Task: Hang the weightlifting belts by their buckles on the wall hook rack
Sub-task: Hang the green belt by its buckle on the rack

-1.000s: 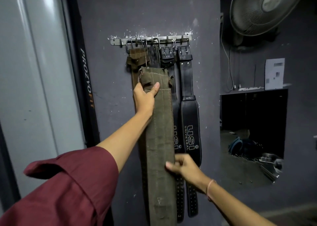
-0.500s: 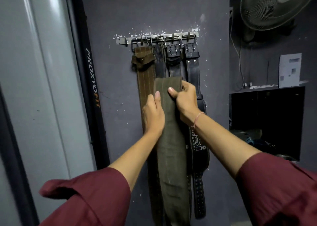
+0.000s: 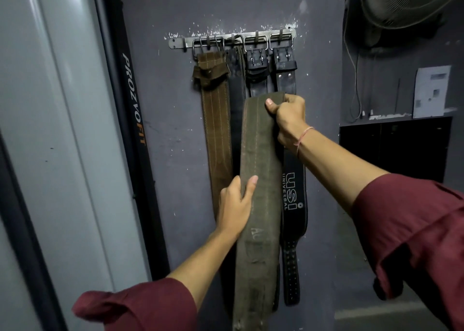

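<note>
Both hands grasp one olive belt (image 3: 258, 192) held before a dark wall (image 3: 155, 155). The right hand (image 3: 288, 119) has its fingers curled round the belt's upper end, with the thumb on the front face. The left hand (image 3: 234, 207) clasps the left edge about midway down, with the thumb laid across the front. Maroon sleeves (image 3: 414, 230) cover both arms above the forearm.

A grey panel (image 3: 50, 142) fills the left side. It is bordered by a black strip (image 3: 133, 99) lettered PROZVOFIT along its length. A fan (image 3: 411, 1) occupies the upper right corner.

The olive belt's long axis runs near vertical with a slight lean. Its upper end points up toward the hook rack (image 3: 233, 40) but lies below it, apart from the hooks. Its lower end runs out of the bottom edge. Which end carries the buckle cannot be told. The belt overlaps the hung belts behind it.

Four belts hang straight down by metal buckles:
- a brown belt (image 3: 217, 130) at the left;
- two black belts (image 3: 237, 84) in the middle;
- a USI belt (image 3: 293, 197) at the right, just beside the olive one.

The rack is a horizontal metal bar fixed to the wall. A paper sheet (image 3: 431, 92) is on the far right, and a thin thread (image 3: 303, 136) circles the right wrist.
</note>
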Motion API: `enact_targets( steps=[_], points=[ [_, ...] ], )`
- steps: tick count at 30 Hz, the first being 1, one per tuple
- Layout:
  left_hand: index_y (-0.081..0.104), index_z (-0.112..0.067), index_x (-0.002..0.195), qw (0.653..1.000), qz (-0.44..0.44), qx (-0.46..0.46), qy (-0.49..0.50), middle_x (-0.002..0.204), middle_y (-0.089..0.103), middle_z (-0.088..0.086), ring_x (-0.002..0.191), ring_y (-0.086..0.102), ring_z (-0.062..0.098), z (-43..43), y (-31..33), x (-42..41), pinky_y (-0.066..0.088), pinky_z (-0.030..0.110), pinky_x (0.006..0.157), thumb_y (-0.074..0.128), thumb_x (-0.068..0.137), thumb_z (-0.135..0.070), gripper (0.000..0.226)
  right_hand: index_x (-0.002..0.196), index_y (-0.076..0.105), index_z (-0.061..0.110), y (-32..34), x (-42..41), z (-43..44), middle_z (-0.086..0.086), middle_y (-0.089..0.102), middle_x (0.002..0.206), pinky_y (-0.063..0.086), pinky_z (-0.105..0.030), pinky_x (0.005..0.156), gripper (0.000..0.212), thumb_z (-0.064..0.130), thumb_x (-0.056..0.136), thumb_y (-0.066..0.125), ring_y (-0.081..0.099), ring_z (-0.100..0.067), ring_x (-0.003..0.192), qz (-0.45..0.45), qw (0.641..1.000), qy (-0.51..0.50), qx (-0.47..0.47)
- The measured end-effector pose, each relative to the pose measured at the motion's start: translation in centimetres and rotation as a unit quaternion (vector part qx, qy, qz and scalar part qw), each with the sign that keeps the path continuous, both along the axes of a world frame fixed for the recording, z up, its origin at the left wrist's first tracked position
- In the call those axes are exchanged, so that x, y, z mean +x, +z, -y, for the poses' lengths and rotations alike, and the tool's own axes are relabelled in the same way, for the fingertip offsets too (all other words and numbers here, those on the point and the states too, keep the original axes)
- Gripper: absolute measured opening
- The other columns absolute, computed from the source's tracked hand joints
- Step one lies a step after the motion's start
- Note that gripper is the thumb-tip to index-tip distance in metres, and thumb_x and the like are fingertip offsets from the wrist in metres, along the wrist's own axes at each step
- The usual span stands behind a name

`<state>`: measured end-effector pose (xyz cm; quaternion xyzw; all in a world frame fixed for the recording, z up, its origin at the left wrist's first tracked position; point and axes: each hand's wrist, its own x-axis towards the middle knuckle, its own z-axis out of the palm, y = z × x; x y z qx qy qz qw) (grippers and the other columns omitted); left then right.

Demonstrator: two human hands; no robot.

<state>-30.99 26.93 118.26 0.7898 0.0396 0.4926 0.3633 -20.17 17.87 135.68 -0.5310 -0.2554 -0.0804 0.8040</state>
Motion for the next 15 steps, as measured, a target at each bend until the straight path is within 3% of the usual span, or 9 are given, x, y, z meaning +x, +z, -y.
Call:
enact_targets(
  steps=[3, 5, 7, 9, 12, 15],
  points=[
    [0.062, -0.015, 0.09, 0.998, 0.016, -0.038, -0.042, 0.071, 0.066, 0.005, 0.061, 0.061, 0.013, 0.2, -0.6, -0.1, 0.054, 0.041, 0.062, 0.053, 0.098, -0.049, 0.036, 0.093, 0.066, 0.001, 0.3, 0.7, 0.0, -0.012, 0.066, 0.083, 0.06, -0.04, 0.075, 0.007, 0.005, 0.088, 0.069, 0.065, -0.021, 0.076, 0.0, 1.0, 0.009, -0.003],
    [0.062, -0.017, 0.091, 0.997, 0.038, -0.051, -0.05, 0.068, 0.063, 0.004, 0.06, 0.056, 0.011, 0.8, -0.3, 0.0, 0.051, 0.042, 0.062, 0.053, 0.1, -0.044, 0.029, 0.097, 0.067, -0.002, -0.1, 0.9, -0.2, -0.012, 0.069, 0.088, 0.061, -0.038, 0.075, 0.019, 0.014, 0.088, 0.072, 0.067, -0.022, 0.079, 0.003, 0.999, 0.02, -0.03],
    [0.059, -0.012, 0.089, 0.996, 0.068, -0.051, -0.039, 0.068, 0.061, 0.011, 0.058, 0.054, 0.021, 0.8, 0.1, 0.1, 0.05, 0.048, 0.064, 0.05, 0.1, -0.046, 0.036, 0.102, 0.066, -0.003, -1.2, 1.0, -0.8, -0.012, 0.071, 0.093, 0.061, -0.039, 0.079, 0.029, 0.021, 0.088, 0.073, 0.069, -0.024, 0.085, -0.002, 0.997, 0.046, -0.062],
    [0.056, -0.007, 0.091, 0.994, 0.094, -0.05, -0.02, 0.074, 0.062, 0.018, 0.066, 0.059, 0.031, 0.6, 0.7, 0.5, 0.051, 0.053, 0.067, 0.047, 0.1, -0.051, 0.046, 0.091, 0.066, 0.006, -3.2, 0.4, -1.5, -0.007, 0.069, 0.082, 0.057, -0.033, 0.07, 0.023, 0.027, 0.089, 0.071, 0.066, -0.021, 0.076, 0.009, 0.993, 0.06, -0.097],
    [0.057, -0.006, 0.096, 0.991, 0.115, -0.056, -0.024, 0.082, 0.066, 0.016, 0.075, 0.063, 0.028, 0.7, 2.2, 0.8, 0.053, 0.05, 0.074, 0.048, 0.103, -0.042, 0.037, 0.066, 0.057, 0.018, -5.2, 0.2, -2.2, -0.003, 0.063, 0.071, 0.049, -0.042, 0.067, 0.034, 0.042, 0.088, 0.066, 0.059, -0.021, 0.071, 0.014, 0.99, 0.001, -0.143],
    [0.054, -0.003, 0.093, 0.992, 0.112, -0.045, -0.023, 0.075, 0.061, 0.021, 0.068, 0.057, 0.034, 0.9, 2.3, 1.0, 0.049, 0.054, 0.067, 0.048, 0.103, -0.04, 0.039, 0.07, 0.059, 0.01, -5.9, -0.3, -1.4, -0.013, 0.065, 0.076, 0.053, -0.051, 0.081, 0.045, 0.049, 0.093, 0.057, 0.06, -0.028, 0.074, 0.032, 0.983, -0.043, -0.178]
  ],
)
